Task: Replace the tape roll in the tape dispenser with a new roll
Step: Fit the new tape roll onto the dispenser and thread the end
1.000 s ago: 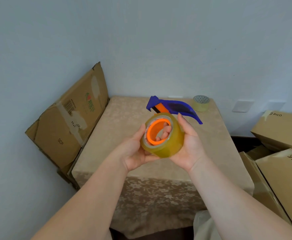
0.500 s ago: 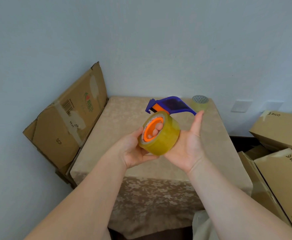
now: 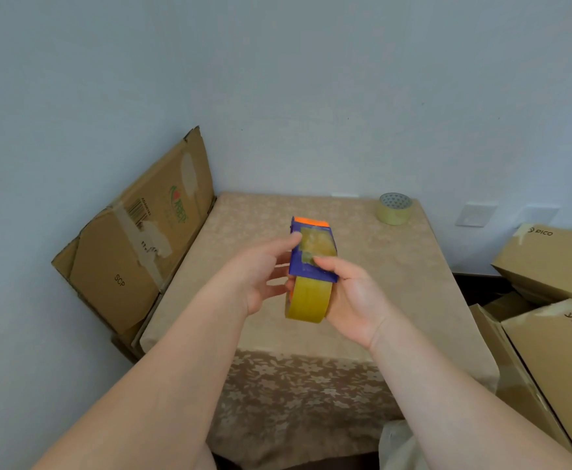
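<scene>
I hold a blue tape dispenser (image 3: 312, 270) with an orange end above the table, its top side facing me. A thick yellowish tape roll (image 3: 308, 301) sits in it, seen edge-on. My left hand (image 3: 264, 276) grips the roll and dispenser from the left, fingertip on the blue edge. My right hand (image 3: 352, 296) cups the roll from the right, thumb pressed on the blue cover. A second, thinner tape roll (image 3: 393, 209) lies flat at the table's far right corner.
The table (image 3: 237, 252) has a beige flowered cloth and stands against the wall. A flattened cardboard box (image 3: 135, 239) leans at its left. Stacked brown cartons (image 3: 556, 300) stand close on the right.
The dispenser and roll have turned in my hands: the roll's orange core faced me before, now its rim does. My right thumb has come onto the blue cover.
</scene>
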Action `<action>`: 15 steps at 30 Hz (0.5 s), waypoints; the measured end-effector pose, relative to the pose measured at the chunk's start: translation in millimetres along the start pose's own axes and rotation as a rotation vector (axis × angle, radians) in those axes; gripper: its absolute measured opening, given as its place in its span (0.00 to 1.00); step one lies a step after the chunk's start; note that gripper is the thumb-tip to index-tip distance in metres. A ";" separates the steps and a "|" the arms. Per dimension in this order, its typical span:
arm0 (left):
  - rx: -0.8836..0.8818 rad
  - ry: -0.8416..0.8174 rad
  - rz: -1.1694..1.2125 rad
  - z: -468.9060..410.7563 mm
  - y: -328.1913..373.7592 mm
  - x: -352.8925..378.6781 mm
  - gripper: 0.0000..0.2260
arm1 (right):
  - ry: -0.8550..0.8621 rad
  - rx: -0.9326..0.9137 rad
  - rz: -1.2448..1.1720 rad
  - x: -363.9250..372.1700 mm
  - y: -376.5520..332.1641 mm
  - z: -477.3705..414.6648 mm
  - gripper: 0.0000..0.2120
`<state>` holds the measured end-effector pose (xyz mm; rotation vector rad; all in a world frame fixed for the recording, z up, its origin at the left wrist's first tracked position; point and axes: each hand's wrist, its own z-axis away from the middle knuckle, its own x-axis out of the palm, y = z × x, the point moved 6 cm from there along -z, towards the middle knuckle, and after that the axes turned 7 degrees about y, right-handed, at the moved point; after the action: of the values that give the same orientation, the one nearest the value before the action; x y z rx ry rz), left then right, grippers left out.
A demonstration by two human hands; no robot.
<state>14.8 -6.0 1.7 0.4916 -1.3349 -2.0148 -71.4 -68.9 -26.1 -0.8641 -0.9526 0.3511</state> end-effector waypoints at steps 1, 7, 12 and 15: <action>0.014 0.000 0.002 0.1 -0.2 0.2 0.07 | -0.002 0.004 0.005 -0.1 -0.1 0.3 0.13; -0.021 -0.094 -0.163 4.9 -12.3 5.2 0.19 | 0.069 -0.001 -0.119 -2.5 -2.2 -0.4 0.15; -0.038 0.017 -0.183 2.9 -21.2 -0.1 0.31 | 0.199 -0.076 -0.435 -14.3 -10.8 -5.0 0.12; -0.246 -0.057 0.032 5.3 -36.0 7.2 0.28 | 0.229 -0.091 -0.552 -15.8 -15.4 -1.6 0.13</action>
<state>-5.1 1.8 -28.6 0.3004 -1.0997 -2.1431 -80.4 -88.9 -23.5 -0.6713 -0.9548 -0.2615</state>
